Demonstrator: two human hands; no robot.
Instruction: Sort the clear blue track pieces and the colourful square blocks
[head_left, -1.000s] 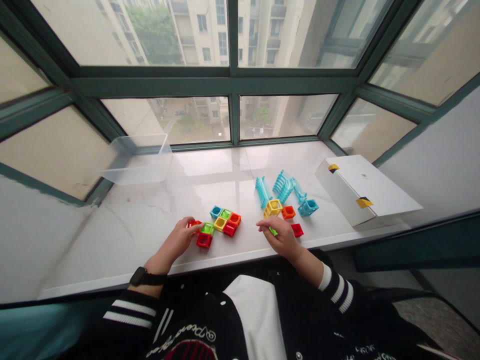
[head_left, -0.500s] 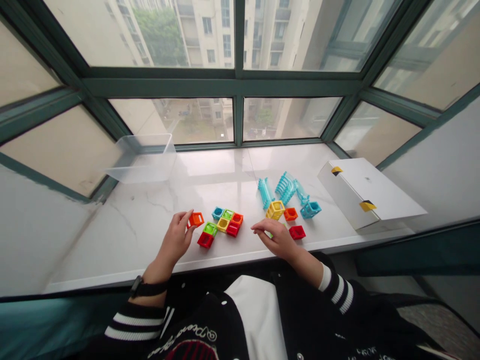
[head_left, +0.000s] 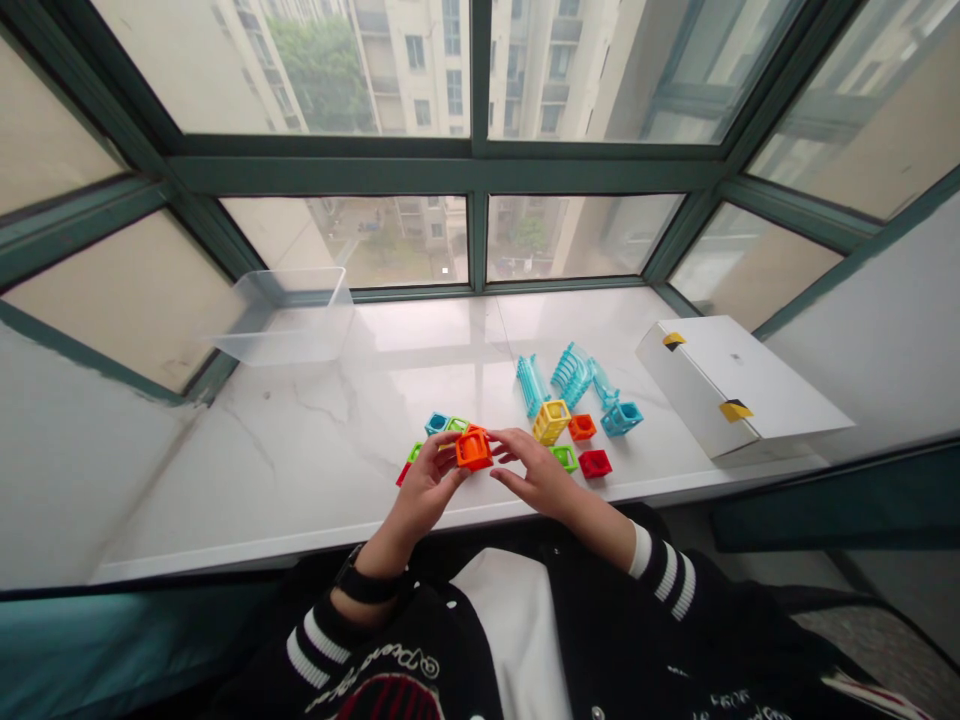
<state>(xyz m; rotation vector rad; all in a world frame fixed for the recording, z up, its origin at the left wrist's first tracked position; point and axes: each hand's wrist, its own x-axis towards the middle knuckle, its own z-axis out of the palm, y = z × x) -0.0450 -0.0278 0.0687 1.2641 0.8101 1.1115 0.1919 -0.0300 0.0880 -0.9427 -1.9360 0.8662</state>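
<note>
My left hand point(head_left: 421, 490) pinches a small orange hollow cube point(head_left: 474, 450) and holds it just above the sill. My right hand point(head_left: 538, 474) meets it from the right, fingertips touching the cube's side. Under both hands lies a flat cluster of joined cubes point(head_left: 441, 427) in blue, green, yellow and red, partly hidden by my left fingers. A loose green cube point(head_left: 565, 457) and a red cube point(head_left: 595, 463) lie just right of my right hand.
A yellow cube point(head_left: 550, 420), an orange cube point(head_left: 581, 427) and several turquoise track pieces point(head_left: 574, 372) lie further back. A white cardboard box point(head_left: 739, 388) stands at the right. A clear plastic tub point(head_left: 289, 318) sits at the back left by the window.
My left hand carried the orange cube from the left side of the cluster to the middle, over it. My right hand left the green cube on the sill and came left to touch the orange one.
</note>
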